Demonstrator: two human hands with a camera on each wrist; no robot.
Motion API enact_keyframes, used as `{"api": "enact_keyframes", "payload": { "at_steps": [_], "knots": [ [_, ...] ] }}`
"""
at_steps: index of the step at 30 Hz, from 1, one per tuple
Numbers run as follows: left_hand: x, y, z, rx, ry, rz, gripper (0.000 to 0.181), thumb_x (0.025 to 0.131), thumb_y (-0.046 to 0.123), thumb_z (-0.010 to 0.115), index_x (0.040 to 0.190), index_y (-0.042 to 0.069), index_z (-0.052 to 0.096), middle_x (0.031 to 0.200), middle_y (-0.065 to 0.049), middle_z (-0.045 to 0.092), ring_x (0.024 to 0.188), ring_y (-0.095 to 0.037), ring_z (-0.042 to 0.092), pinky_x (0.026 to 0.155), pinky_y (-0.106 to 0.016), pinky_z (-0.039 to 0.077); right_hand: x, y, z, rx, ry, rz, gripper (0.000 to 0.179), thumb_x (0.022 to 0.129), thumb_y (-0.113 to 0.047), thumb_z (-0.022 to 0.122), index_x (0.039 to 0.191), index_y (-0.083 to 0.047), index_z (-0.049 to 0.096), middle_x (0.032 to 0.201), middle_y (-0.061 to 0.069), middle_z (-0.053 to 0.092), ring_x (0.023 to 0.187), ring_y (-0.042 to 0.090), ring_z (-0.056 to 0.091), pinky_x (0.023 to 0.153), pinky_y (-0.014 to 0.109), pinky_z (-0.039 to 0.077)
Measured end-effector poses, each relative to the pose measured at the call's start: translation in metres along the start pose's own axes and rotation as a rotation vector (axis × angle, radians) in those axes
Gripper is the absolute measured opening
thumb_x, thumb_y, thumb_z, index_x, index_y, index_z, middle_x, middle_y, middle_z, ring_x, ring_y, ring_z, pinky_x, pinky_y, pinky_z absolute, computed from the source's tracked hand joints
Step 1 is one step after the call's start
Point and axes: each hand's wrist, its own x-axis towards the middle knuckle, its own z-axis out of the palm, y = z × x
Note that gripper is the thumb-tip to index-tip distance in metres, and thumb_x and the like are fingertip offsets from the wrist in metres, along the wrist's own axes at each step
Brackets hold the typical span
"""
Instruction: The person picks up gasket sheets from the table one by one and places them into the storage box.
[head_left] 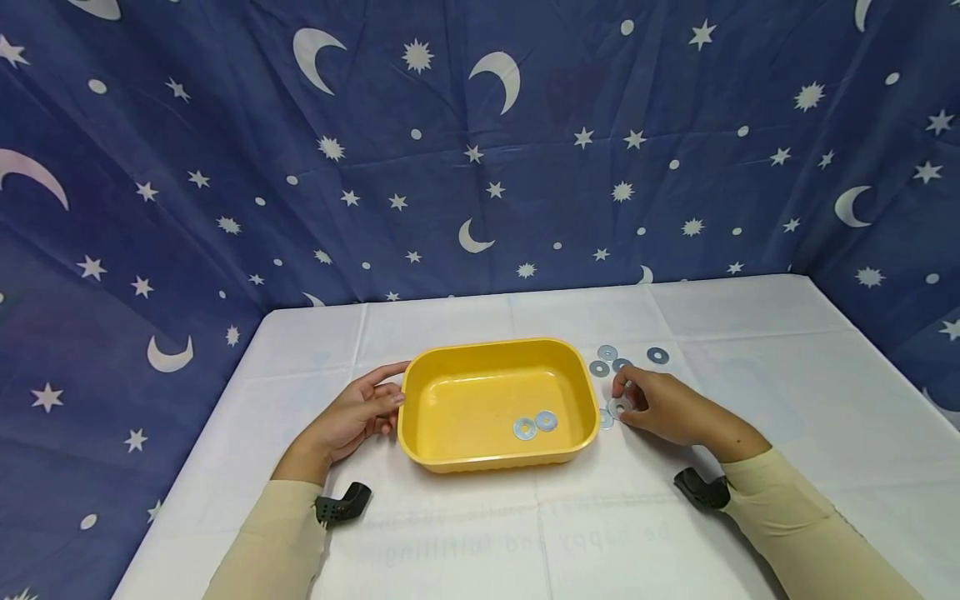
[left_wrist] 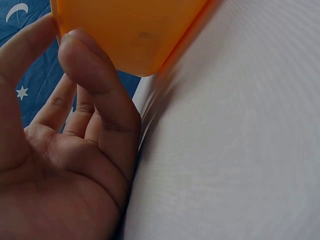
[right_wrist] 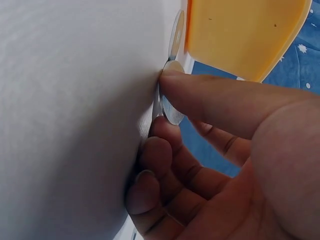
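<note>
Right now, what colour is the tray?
The tray is yellow; the head view shows it best.

A blue backdrop rising beyond a white cloth

The backdrop spans the far side and continues along the left and right, its wrinkled fabric printed with pale crescent moons, stars, spiky bursts and round dots; the cloth carries thin fold creases, and toward its near side faint lettering runs backwards
</note>
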Motion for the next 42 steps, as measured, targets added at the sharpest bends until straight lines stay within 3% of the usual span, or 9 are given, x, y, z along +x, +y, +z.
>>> {"api": "enact_keyframes", "payload": {
  "at_steps": [13, 32, 42],
  "knots": [
    [0.0, -0.001, -0.001, 0.003, -0.005, 0.004, 0.064, 0.099, 0.012, 0.061, 0.155, 0.009, 0.03, 0.091, 0.005, 0.064, 0.067, -0.008, 0.058, 0.058, -0.017, 0.053, -0.005, -0.002, -0.004, 0.037, -0.002, -0.082, 0.028, 0.088, -0.005, 0.073, 0.107, -0.011, 0.053, 0.074, 0.002, 0.051, 0.065, 0.014, 0.047, 0.056, 0.022, 0.04],
    [0.002, -0.003, -0.001, -0.001, -0.009, 0.008, 0.063, 0.1, 0.012, 0.06, 0.155, 0.009, 0.03, 0.093, 0.004, 0.065, 0.068, -0.007, 0.058, 0.058, -0.017, 0.052, -0.008, -0.005, -0.01, 0.045, 0.016, -0.091, 0.022, 0.093, -0.002, 0.064, 0.111, -0.012, 0.056, 0.085, 0.002, 0.063, 0.072, 0.015, 0.055, 0.065, 0.025, 0.05],
    [0.0, -0.002, -0.001, 0.002, -0.01, 0.007, 0.065, 0.099, 0.012, 0.061, 0.155, 0.009, 0.029, 0.093, 0.005, 0.065, 0.068, -0.007, 0.059, 0.059, -0.016, 0.052, -0.01, -0.012, -0.016, 0.053, 0.045, -0.129, 0.023, 0.096, 0.002, 0.058, 0.116, -0.008, 0.057, 0.086, 0.006, 0.061, 0.072, 0.015, 0.052, 0.062, 0.023, 0.049]
  ]
}}
